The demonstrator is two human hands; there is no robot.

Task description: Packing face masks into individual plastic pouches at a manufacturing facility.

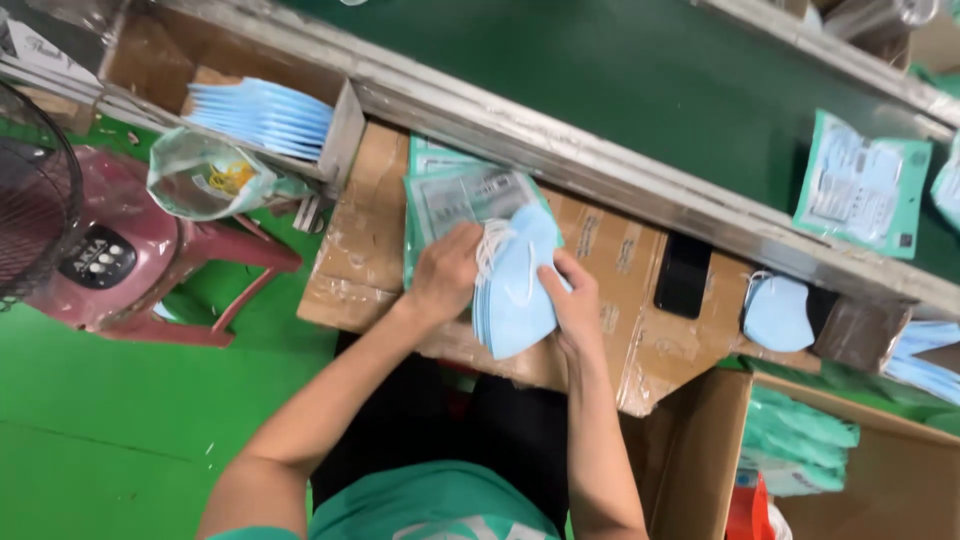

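Nearest the camera, two bare forearms rose from the lower middle of the frame. The left hand (445, 272) and right hand (578, 300) both gripped a folded stack of pale blue fabric face masks (515, 285) at frame centre, fingers curled around its edges, above a taped brown cardboard work surface (620, 270). Green printed plastic pouches (460, 195) lay just beyond, touching the stack.

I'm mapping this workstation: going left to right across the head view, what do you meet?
Black fan → red plastic stool → left hand → stack of blue masks → right hand → black phone → single blue mask.
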